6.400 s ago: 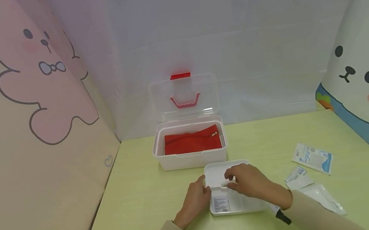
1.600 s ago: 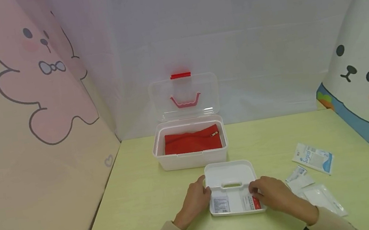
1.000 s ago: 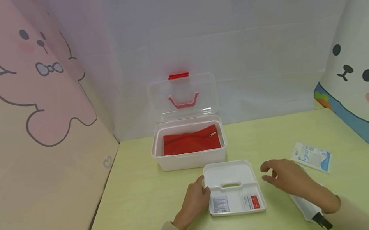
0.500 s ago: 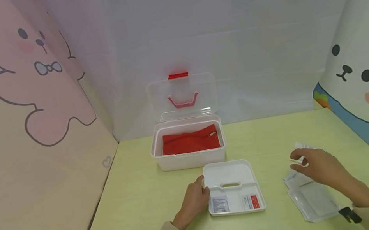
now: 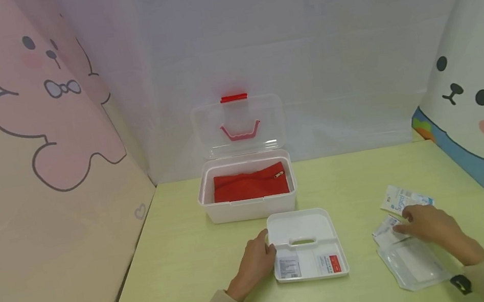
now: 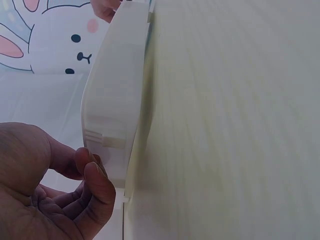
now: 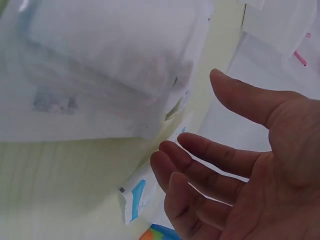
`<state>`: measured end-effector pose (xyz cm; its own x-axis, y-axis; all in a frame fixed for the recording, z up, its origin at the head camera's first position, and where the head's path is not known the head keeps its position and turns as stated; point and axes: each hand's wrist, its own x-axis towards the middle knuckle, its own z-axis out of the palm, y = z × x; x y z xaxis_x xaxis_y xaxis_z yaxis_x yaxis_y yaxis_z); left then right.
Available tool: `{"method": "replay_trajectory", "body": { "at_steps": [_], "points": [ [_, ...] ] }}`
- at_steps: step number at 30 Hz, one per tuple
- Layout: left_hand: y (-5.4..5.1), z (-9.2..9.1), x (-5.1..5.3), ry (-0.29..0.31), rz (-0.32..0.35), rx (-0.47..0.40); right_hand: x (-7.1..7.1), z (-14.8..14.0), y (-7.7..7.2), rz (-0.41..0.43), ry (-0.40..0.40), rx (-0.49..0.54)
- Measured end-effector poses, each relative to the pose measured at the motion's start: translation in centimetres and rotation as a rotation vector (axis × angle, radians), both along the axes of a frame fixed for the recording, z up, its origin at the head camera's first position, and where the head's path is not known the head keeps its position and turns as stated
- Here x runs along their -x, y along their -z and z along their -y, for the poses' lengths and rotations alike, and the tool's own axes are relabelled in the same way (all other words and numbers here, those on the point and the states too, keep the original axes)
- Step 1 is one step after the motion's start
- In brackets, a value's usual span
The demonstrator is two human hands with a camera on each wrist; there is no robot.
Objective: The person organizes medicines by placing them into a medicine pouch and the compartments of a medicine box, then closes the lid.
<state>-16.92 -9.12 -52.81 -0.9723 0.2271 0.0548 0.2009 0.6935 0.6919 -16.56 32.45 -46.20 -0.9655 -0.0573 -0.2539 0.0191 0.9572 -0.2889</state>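
At the left edge of a shallow white tray (image 5: 301, 226), my left hand (image 5: 255, 262) pinches the rim; thumb and fingertips of the left hand (image 6: 60, 180) meet at a corner of the tray (image 6: 112, 90) in the left wrist view. Two packets lie in the tray's front part: a grey-printed one (image 5: 289, 267) and a red and white one (image 5: 334, 264). My right hand (image 5: 436, 231) hovers over or touches small white packets (image 5: 385, 235); which, I cannot tell. In the right wrist view the right hand (image 7: 240, 170) has loosely bent, parted fingers holding nothing, beside a translucent pouch (image 7: 100, 75).
Behind the tray stands a white box (image 5: 252, 209) with its clear lid (image 5: 237, 115) raised and a red zipped pouch (image 5: 249, 186) inside. At right lie a blue and white packet (image 5: 397, 197) and a clear, flat package (image 5: 413, 266). Printed cloths surround the table (image 5: 179, 232).
My right hand has left the tray's right side and moved right to the packets, lowering slightly since half a second ago. The left hand stays at the tray's edge.
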Motion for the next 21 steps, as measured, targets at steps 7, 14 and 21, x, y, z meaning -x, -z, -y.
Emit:
{"method": "replay_trajectory", "body": {
  "at_steps": [7,14,21],
  "points": [
    [0.0,0.0,0.0,-0.002,0.006,0.013,0.2,-0.1,1.1,0.068,0.036,0.001],
    [-0.1,-0.1,-0.1,-0.003,0.022,0.002,0.3,0.2,1.4,0.06,0.043,0.003],
    [-0.1,0.0,-0.1,-0.007,0.03,0.001,0.3,0.9,1.7,0.009,-0.008,0.04]
  ]
}}
